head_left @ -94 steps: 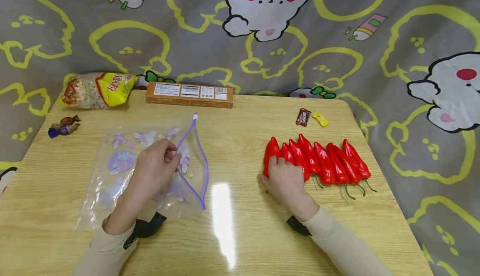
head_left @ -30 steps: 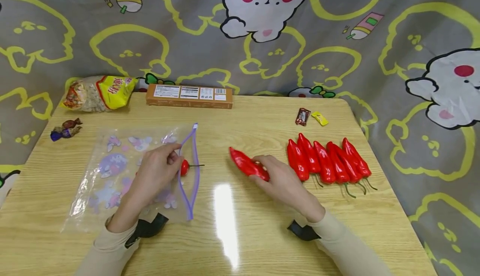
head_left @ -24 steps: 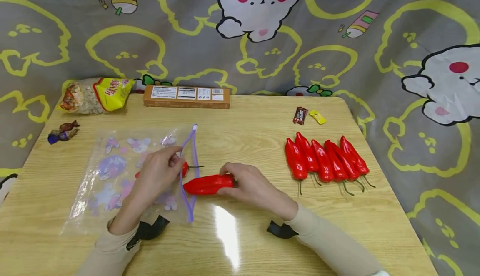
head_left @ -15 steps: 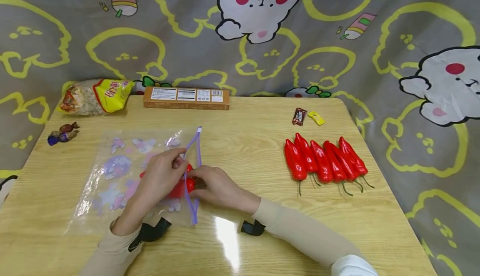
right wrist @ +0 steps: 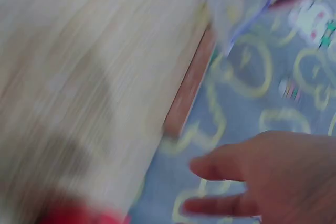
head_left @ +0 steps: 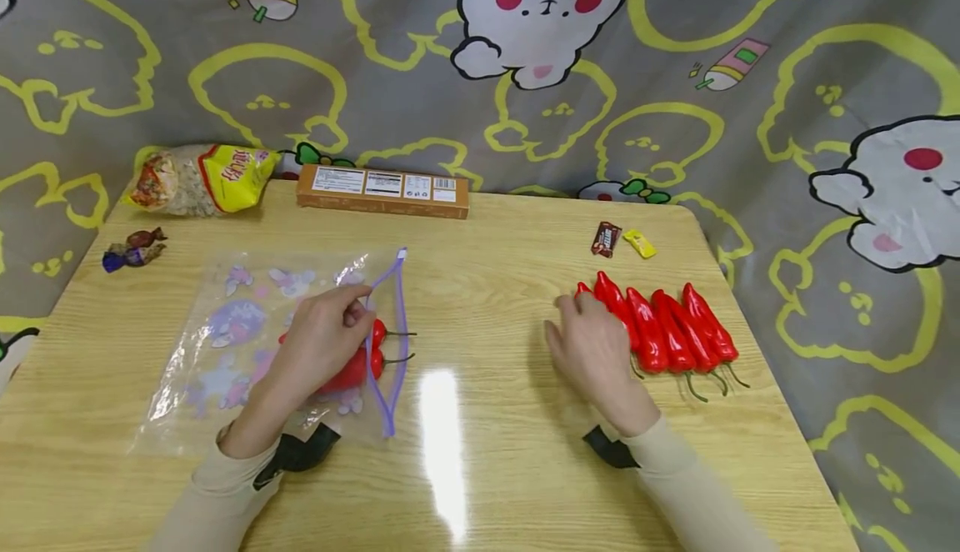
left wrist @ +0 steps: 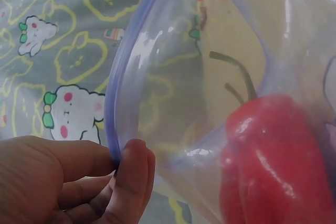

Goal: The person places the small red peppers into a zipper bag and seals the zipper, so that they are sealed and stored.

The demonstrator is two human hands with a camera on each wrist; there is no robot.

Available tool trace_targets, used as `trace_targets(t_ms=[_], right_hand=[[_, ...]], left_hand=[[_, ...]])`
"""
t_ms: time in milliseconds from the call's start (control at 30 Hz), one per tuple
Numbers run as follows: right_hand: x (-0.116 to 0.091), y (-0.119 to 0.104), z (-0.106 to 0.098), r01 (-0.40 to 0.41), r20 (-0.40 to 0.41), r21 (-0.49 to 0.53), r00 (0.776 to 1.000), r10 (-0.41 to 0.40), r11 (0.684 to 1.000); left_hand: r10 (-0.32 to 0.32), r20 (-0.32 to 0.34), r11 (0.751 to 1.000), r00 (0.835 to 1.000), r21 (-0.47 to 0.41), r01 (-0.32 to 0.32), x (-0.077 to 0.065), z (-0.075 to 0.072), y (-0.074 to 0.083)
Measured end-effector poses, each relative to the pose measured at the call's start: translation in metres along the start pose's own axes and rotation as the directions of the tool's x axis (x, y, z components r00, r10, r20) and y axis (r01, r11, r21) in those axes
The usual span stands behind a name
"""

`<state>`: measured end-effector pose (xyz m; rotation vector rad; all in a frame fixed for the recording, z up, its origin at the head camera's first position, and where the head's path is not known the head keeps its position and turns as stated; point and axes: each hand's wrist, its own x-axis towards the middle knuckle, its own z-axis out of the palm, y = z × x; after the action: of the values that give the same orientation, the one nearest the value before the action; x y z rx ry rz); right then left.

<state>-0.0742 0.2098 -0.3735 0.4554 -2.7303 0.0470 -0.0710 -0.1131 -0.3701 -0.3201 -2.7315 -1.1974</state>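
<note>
Left hand (head_left: 318,339): pinching rim of clear bag (head_left: 247,343)
Bagged peppers (head_left: 351,373): two, red, left
Right hand (head_left: 596,356): spread, at pepper row (head_left: 649,335), right

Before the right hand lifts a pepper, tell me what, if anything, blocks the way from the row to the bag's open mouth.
Besides the right hand, nothing visible lies between the row of red peppers and the mouth of the bag. There, stems of two bagged peppers jut across the opening and might crowd it.
</note>
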Motion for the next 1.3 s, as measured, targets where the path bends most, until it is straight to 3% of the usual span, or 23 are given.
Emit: trace_targets(t_ms=[67,133,233,300,367,500,600,667,767,900,933,1000,1167,1233,1267,1300], right_hand=[[-0.008,0.022,0.000,-0.102,0.031,-0.124,0.994,0.107,0.987],[-0.015,0.035,0.002,-0.161,0.119,-0.202,0.975,0.187,0.966],[-0.023,0.042,0.007,-0.195,0.250,-0.211,0.936,0.246,0.958],[-0.025,0.041,0.008,-0.203,0.278,-0.180,0.928,0.248,0.963],[-0.023,0.037,0.007,-0.201,0.265,-0.123,0.937,0.227,0.972],[-0.011,0.016,-0.006,-0.157,0.261,0.142,0.958,0.116,0.977],[0.001,-0.012,-0.015,-0.068,0.248,0.378,0.968,-0.030,0.923],[0.010,-0.034,-0.015,0.037,0.187,0.463,0.973,-0.138,0.886],[0.023,-0.066,-0.007,0.197,0.079,0.469,0.962,-0.263,0.861],[0.037,-0.104,0.009,0.296,0.029,0.460,0.937,-0.348,0.837],[0.040,-0.111,0.013,0.301,0.034,0.479,0.932,-0.360,0.825],[0.045,-0.125,0.021,0.284,0.061,0.573,0.921,-0.385,0.769],[0.053,-0.136,0.034,0.084,0.189,0.837,0.883,-0.429,0.541],[0.052,-0.128,0.032,0.041,0.204,0.855,0.891,-0.406,0.518],[0.051,-0.121,0.029,0.044,0.194,0.845,0.903,-0.382,0.533],[0.048,-0.111,0.025,0.056,0.178,0.819,0.921,-0.346,0.571]], left_hand=[[-0.002,0.006,1.000,1.000,0.001,0.002,0.001,-0.002,0.001],[-0.004,0.011,1.000,1.000,0.002,0.004,0.002,-0.003,0.002],[-0.004,0.016,1.000,1.000,-0.001,0.004,0.002,-0.003,0.003],[-0.002,0.014,1.000,1.000,0.000,0.002,0.002,-0.002,0.003],[0.000,0.013,1.000,1.000,0.001,0.000,0.002,-0.002,0.003],[0.009,0.013,1.000,1.000,0.007,-0.010,0.003,-0.001,0.003],[0.023,0.018,1.000,1.000,0.017,-0.023,0.002,-0.001,0.003],[0.030,0.020,0.999,0.999,0.027,-0.031,0.001,-0.001,0.003],[0.034,0.023,0.999,0.999,0.031,-0.035,0.000,-0.001,0.002],[0.033,0.023,0.999,0.999,0.020,-0.033,-0.001,-0.001,0.001],[0.033,0.023,0.999,0.999,0.018,-0.033,-0.001,-0.001,0.001],[0.037,0.016,0.999,0.999,0.017,-0.037,-0.002,0.000,0.001],[0.053,-0.028,0.998,0.998,0.024,-0.053,-0.001,0.000,0.002],[0.061,-0.040,0.998,0.997,0.026,-0.060,-0.001,0.000,0.003],[0.065,-0.043,0.998,0.997,0.024,-0.064,-0.001,0.000,0.003],[0.072,-0.045,0.997,0.996,0.023,-0.071,0.000,0.000,0.004]])
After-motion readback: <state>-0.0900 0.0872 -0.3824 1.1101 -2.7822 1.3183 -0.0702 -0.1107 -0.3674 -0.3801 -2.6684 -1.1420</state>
